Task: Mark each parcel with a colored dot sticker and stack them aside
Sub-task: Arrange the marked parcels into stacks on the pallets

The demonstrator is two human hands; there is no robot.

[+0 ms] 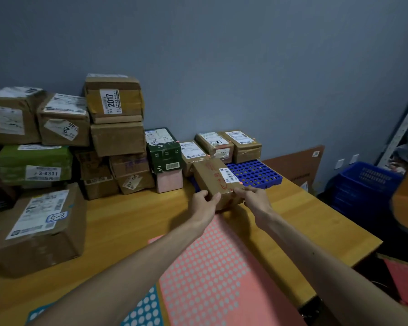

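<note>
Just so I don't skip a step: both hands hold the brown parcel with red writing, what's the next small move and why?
Probably slide the parcel forward onto the blue pallet: a pink dot seems already stuck beside its label, and left hand and right hand grip its near end.

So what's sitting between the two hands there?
A small brown parcel with red writing; the left hand and right hand grip its near end, per the head view.
</note>
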